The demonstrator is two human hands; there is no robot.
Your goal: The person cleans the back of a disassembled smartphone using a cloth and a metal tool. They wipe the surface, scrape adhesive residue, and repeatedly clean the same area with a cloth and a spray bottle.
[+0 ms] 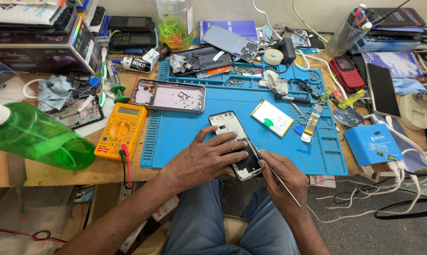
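The left hand [206,158] is pressed flat on an opened phone [234,141] on the blue mat [289,151]; a thin metal pick [277,177] is gripped by the right hand [284,182] at the phone's right edge; prying seems underway, steady leverage needed

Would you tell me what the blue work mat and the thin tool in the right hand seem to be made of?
Blue mat: likely silicone or soft rubber, matte, with moulded ridges and compartments. Thin tool in the right hand: probably steel, a slim grey shaft with a slight shine.
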